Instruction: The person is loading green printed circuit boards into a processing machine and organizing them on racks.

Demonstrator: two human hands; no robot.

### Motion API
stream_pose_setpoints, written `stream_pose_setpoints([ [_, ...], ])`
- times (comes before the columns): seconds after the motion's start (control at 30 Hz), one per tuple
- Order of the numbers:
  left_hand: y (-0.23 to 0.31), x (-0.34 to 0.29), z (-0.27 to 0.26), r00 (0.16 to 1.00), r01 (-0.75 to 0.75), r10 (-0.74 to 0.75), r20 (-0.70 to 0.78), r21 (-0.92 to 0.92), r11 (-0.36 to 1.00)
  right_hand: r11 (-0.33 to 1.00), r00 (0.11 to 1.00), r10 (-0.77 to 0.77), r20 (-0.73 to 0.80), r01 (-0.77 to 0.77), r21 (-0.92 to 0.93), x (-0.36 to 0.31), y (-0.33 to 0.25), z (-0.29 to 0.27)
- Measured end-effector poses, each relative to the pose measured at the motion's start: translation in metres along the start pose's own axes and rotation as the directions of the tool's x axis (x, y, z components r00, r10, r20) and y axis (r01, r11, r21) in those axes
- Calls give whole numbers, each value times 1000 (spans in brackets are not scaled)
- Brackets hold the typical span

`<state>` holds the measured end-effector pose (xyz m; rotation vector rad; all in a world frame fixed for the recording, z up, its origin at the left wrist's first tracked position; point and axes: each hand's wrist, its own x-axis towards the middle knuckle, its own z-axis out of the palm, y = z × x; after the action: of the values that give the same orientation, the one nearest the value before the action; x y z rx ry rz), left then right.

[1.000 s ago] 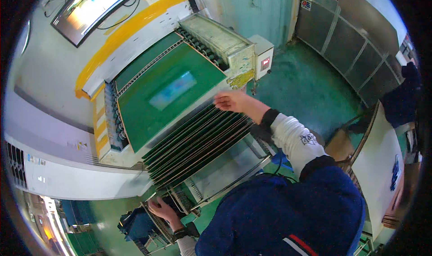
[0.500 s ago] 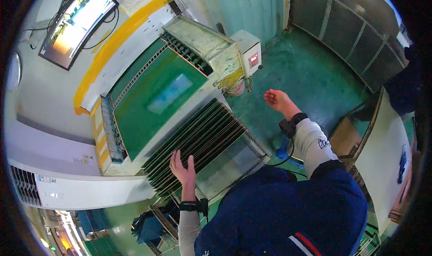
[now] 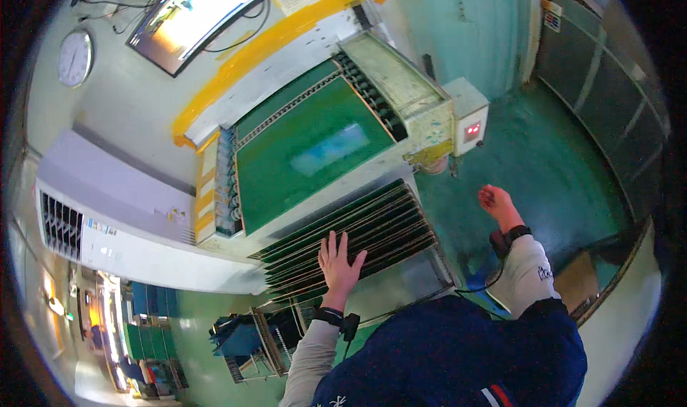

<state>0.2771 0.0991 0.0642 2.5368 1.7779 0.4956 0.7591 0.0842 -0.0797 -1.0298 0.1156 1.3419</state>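
Note:
My left hand [image 3: 339,264] has its fingers spread above a rack of upright dark green panels [image 3: 401,221] with copper-coloured edges. Whether it touches one of them I cannot tell; it holds nothing. Off to the right, over the green floor, my right hand [image 3: 499,205] is curled into a loose fist with nothing visible in it. Beyond the rack, a large glossy green panel [image 3: 279,185] lies flat on a roller machine [image 3: 393,67]. Bright light reflects off its surface. Both wrists wear black straps with small devices.
A control box [image 3: 469,124] with a red display is fixed to the machine's right end. A white air conditioner [image 3: 157,257] stands left of the machine. Behind my left arm is a cart with blue sheets [image 3: 240,341]. A pale tabletop [image 3: 622,314] lies at right.
The view has swung, so the machine and rack appear farther right. My left hand has spread its fingers farther over the panels. The right hand stays curled over the floor.

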Motion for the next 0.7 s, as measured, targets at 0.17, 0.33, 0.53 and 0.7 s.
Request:
stream_pose_setpoints([
  [0.17, 3, 1, -6, 999, 27, -27, 18, 0, 1000, 999, 1000, 12, 21, -11, -48, 13, -1, 22],
  [0.33, 3, 7, -7, 997, 65, -65, 47, 15, 998, 999, 1000, 19, -7, -19, -27, 44, -4, 36],
  [0.53, 3, 13, -9, 996, 64, -65, 55, 25, 998, 999, 1000, -13, 27, 14, -52, 92, -16, 28],
  [0.7, 6, 18, -12, 995, 73, -74, 62, 24, 997, 992, 974, -126, -188, 122, -35, 96, -28, 47],
])
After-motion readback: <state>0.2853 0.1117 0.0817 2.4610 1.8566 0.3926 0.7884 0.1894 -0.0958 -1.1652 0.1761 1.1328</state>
